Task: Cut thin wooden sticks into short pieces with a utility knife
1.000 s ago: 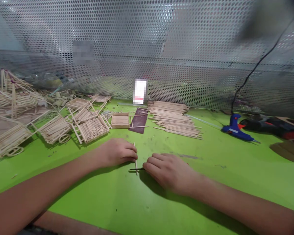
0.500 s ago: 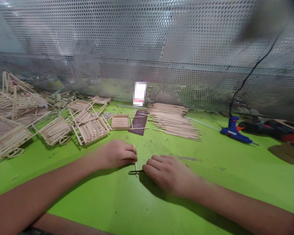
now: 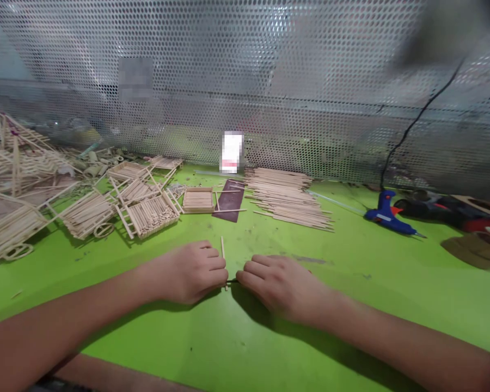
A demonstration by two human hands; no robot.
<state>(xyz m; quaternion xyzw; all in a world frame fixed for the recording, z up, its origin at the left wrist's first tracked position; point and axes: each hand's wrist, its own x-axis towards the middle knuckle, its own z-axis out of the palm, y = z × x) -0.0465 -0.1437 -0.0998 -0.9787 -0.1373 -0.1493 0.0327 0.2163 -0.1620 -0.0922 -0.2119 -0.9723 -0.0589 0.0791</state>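
Note:
On the green tabletop (image 3: pixel 237 348), my left hand (image 3: pixel 198 272) is closed around a thin wooden stick (image 3: pixel 222 246). The stick's far part sticks out beyond my fingers, and its short near end shows just below them. My right hand (image 3: pixel 275 283) is closed on a thin dark blade (image 3: pixel 231 281), whose handle is hidden under the palm. This blade lies across the stick near its near end, and its tip is hidden at my left fingertips.
Small stick-built carts (image 3: pixel 153 215) stand at the left. A pile of sticks (image 3: pixel 289 196) lies beyond my hands, beside a dark sheet (image 3: pixel 230 204). At the right lies a blue glue gun (image 3: pixel 387 215). A perforated metal panel (image 3: pixel 310 81) closes the back.
My left hand has slid nearer along the stick, down to the blade, covering the blade's tip. More of the stick's far part now shows. My right hand has hardly moved.

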